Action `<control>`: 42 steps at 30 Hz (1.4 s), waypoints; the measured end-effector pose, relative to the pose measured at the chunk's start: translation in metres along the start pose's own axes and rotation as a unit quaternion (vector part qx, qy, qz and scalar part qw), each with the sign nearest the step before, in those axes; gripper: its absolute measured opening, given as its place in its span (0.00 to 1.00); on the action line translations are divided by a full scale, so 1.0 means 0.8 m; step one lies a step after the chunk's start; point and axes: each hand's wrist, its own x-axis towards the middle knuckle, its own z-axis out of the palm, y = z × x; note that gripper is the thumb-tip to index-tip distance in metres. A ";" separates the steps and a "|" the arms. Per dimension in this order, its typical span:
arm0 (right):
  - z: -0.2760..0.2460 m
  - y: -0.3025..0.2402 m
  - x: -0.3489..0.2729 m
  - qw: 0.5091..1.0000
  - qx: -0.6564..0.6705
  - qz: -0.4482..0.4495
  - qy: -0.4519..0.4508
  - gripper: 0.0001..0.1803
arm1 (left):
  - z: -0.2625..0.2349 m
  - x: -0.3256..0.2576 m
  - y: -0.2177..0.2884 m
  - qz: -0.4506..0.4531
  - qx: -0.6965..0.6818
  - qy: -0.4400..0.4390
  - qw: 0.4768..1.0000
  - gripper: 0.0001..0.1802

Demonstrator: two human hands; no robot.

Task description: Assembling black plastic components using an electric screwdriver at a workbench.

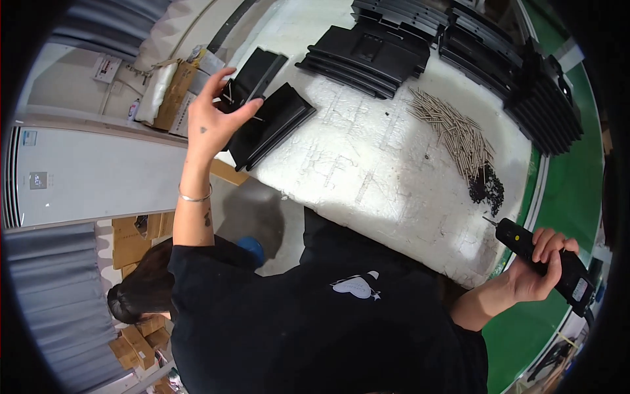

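"Over the worktop's (361, 164) left end, is your left hand (220, 125) holding anything?"

"Your grip there is apart, thumb and fingers spread over two black plastic panels (279, 125); I cannot tell whether you touch them."

"And your right hand (533, 272)?"

"Your grip there is clamped around a black electric screwdriver (518, 239) at the worktop's right end, its bit near your small black screws (489, 188), heaped against silver pins (456, 128)."

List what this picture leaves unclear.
Head view: the left hand hides part of the black cases.
Head view: top edge cuts off some black panels.
Head view: tiny black pieces, too small to count.
Head view: right hand hides part of the screwdriver.
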 end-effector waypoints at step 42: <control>0.069 -0.081 -0.067 0.967 0.083 0.027 -0.239 0.10 | 0.337 -0.138 0.463 0.250 -0.375 -0.728 0.516 0.62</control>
